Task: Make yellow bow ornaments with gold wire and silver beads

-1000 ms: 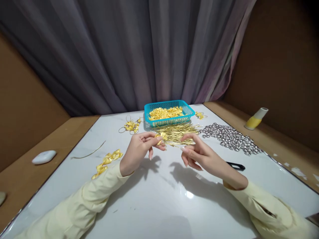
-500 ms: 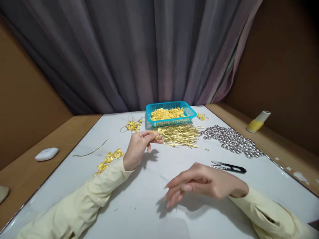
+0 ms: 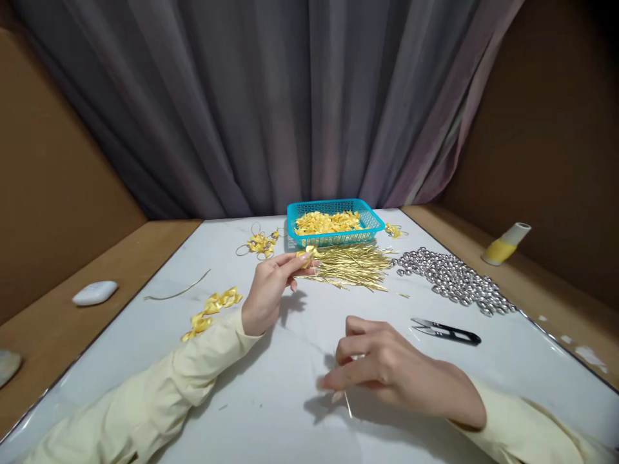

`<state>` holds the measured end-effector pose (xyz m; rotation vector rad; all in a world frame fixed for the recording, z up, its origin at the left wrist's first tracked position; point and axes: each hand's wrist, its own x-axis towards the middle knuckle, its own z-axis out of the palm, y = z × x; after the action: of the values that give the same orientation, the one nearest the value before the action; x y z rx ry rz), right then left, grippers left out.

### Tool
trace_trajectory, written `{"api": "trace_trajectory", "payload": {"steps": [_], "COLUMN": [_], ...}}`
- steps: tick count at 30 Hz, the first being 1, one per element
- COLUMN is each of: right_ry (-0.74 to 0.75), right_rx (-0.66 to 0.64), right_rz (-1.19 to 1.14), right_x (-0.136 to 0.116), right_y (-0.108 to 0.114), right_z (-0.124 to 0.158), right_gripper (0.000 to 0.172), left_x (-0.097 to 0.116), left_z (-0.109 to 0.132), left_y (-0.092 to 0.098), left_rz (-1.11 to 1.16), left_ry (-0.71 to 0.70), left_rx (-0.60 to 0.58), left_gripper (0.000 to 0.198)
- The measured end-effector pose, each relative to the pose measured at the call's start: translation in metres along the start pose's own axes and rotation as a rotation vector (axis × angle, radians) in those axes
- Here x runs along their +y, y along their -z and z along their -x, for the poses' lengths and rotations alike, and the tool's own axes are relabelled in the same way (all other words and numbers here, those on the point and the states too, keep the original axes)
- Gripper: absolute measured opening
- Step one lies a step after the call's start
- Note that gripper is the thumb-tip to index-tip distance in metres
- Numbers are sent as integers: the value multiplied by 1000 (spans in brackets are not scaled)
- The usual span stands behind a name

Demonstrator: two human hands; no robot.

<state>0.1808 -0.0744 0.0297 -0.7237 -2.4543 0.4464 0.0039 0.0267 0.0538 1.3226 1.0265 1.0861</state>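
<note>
My left hand (image 3: 272, 285) is raised over the white table (image 3: 271, 399) and pinches a small yellow ribbon bow (image 3: 307, 256) between thumb and fingertips. My right hand (image 3: 382, 370) is low near the table's front, fingers curled in a pinch on a thin gold wire (image 3: 346, 401) that points down to the surface. Just beyond the left hand lies a pile of gold wires (image 3: 355, 264), and behind it a blue basket (image 3: 292, 214) of yellow ribbon pieces.
Black thread snips (image 3: 447, 332) lie right of my right hand. A heap of silver bells (image 3: 454, 278) spreads at the right. Finished yellow bows (image 3: 213, 308) lie at the left, more bows (image 3: 260, 243) near the basket. A white case (image 3: 95, 292) and a yellow-and-white spool (image 3: 506, 243) rest on the wooden ledges.
My right hand left the wire pile, swung back toward me and dropped to the table, where it now pinches a gold wire. The left hand kept hold of the yellow bow.
</note>
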Motion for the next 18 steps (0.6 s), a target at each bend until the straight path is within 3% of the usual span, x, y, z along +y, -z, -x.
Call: {"api": "trace_trajectory", "payload": {"steps": [4, 8, 10, 13, 15, 18], "right_ry": [26, -48, -193, -522, -659, -743], "right_rx": [17, 35, 22, 38, 79, 204], "right_rz": [159, -223, -541, -877, -975, -979], "right_x": [1, 16, 25, 36, 39, 42], "right_y": [22, 28, 20, 2, -5, -4], "right_z": [4, 10, 13, 14, 12, 10], "right_gripper": [28, 23, 25, 26, 31, 29], "left_x": [-8, -19, -26, -35, -39, -43], "left_z": [-1, -1, -1, 0, 0, 1], "left_y": [1, 1, 0, -3, -5, -7], "left_rz": [46, 107, 118, 103, 95, 89], "left_ry": [63, 154, 175, 202, 217, 237], "left_rx": [-89, -190, -211, -212, -215, -265], "left_gripper": [21, 20, 19, 20, 21, 20]}}
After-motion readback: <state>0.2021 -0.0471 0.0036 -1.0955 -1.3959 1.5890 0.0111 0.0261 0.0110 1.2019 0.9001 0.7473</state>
